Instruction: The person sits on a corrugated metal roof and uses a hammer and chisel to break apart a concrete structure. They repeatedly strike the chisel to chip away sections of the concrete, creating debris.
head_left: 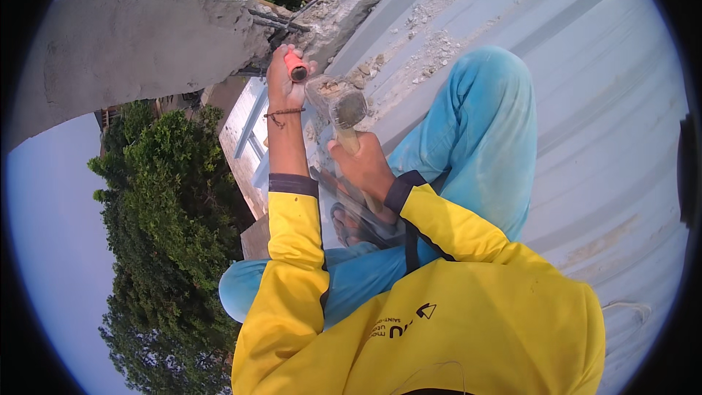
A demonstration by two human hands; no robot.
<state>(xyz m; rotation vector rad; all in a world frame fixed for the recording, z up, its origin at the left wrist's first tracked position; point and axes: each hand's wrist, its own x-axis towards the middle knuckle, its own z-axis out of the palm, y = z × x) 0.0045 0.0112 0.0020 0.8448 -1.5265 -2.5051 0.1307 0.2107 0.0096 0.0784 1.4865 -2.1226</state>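
My left hand [280, 80] is closed around a chisel with an orange grip [295, 66], whose dark butt end faces me. The chisel's far end is hidden behind my fingers, next to the broken edge of a concrete wall [146, 44]. My right hand [363, 164] grips the pale wooden handle of a club hammer [346, 108]. The hammer's heavy, dusty head is up beside the chisel's butt, slightly to its right and apart from it. Bare steel bars [278, 22] stick out of the broken concrete just beyond my left hand.
I sit on a ribbed grey metal roof [599, 139], my bent legs in blue trousers [482, 117] on both sides of my arms. Concrete crumbs [439, 51] lie along the ribs beside the rough broken concrete [347, 4]. Trees [172, 227] stand below, past the roof's left edge.
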